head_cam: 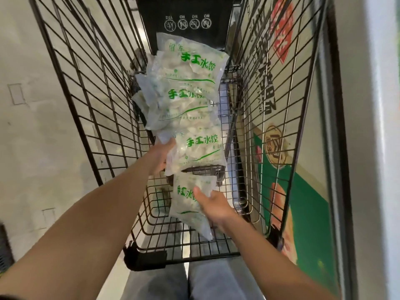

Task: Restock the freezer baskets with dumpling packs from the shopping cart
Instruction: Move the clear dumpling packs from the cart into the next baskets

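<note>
On the left was a pale floor [43, 137], and next to it the black wire shopping cart [91, 100] stood open at the top. The left hand [161, 158] reached down into the cart and held the left edge of a dumpling pack [199, 150], with the thumb on top and the other fingers hidden under the bag. More dumpling packs [190, 83] lay piled past it toward the far end of the cart. A little to the right and closer, the right hand [213, 205] held a nearer dumpling pack [190, 204], with its thumb pressed on the front and its fingers curled behind. Both of these packs were inside the cart, lifted a bit off the wire bottom as far as one could tell. On the far right, a bright poster [303, 191] showed through the cart's wire side. No freezer basket could be seen, so the packs had far to go. The bags looked slick and floppy. Held only by an edge, the left one could slip out and drop. A corner could also catch on the wires and tear when pulled up. The pile could slide down if the pack under it came away too fast.
</note>
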